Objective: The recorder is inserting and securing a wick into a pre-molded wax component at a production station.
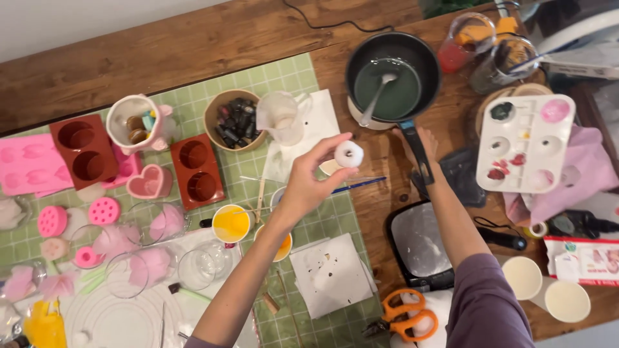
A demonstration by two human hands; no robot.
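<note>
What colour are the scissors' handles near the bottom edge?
Orange, on the scissors, seen in the head view.

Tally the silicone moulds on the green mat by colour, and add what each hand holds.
Red-brown two-cavity moulds: 2
Pink heart mould: 1
Pink flat tray mould: 1
Pink round perforated moulds: 2
Total: 6
Left hand holds a small white ring-shaped piece; right hand grips the dark pan's handle.

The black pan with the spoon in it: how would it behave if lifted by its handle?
The black pan holds greenish liquid, so tilting probably spills it. The loose spoon may slide. The right hand on its long handle suggests front-heavy leverage.
</note>
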